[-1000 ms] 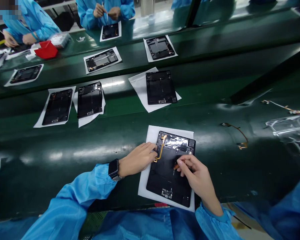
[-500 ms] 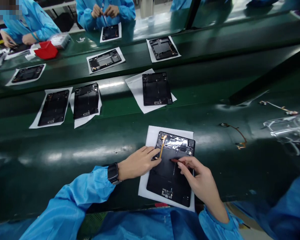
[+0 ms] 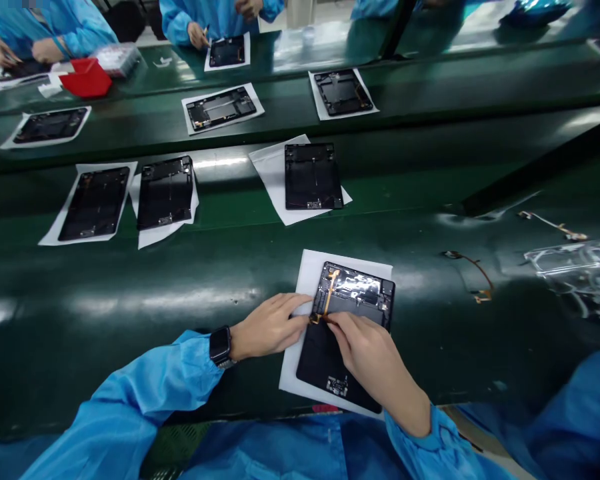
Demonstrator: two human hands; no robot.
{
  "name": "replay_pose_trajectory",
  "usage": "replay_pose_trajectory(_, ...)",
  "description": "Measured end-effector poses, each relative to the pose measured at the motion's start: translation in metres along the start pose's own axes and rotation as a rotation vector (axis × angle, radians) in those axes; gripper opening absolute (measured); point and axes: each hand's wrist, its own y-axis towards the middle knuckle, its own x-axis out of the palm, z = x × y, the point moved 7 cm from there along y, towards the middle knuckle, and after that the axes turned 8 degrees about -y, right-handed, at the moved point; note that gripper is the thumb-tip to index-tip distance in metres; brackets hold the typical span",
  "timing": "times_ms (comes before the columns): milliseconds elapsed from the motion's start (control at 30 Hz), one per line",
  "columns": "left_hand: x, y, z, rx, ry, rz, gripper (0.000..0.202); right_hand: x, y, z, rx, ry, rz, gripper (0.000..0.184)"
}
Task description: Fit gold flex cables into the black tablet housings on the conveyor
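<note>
"Where does our tablet housing sit?"

"On a white paper sheet on the green surface, right in front of us, with an orange flex cable lying along its upper part."

"And our left grip?"

"Released, its fingers flat on the sheet, just beside the housing's left edge."

"Our right grip?"

"Over the housing, its fingertips at the cable's lower end. We cannot tell whether they are clenched on it."

"What else lies near us?"

"More housings on sheets farther up the surface, and loose flex cables to our right."
</note>
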Motion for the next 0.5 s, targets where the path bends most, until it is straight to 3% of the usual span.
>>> replay_pose_trajectory(200, 0.006, -0.008, 0.013, -0.007, -0.067, -0.023, 0.022, 0.004, 0.013, -0.018, -0.074, -0.121, -0.041, 0.021)
replay_pose_trajectory(500, 0.017, -0.010, 0.019, -0.092, -0.046, -0.047, 0.035, 0.005, 0.004, -0.002, 0.080, 0.140, 0.006, 0.017)
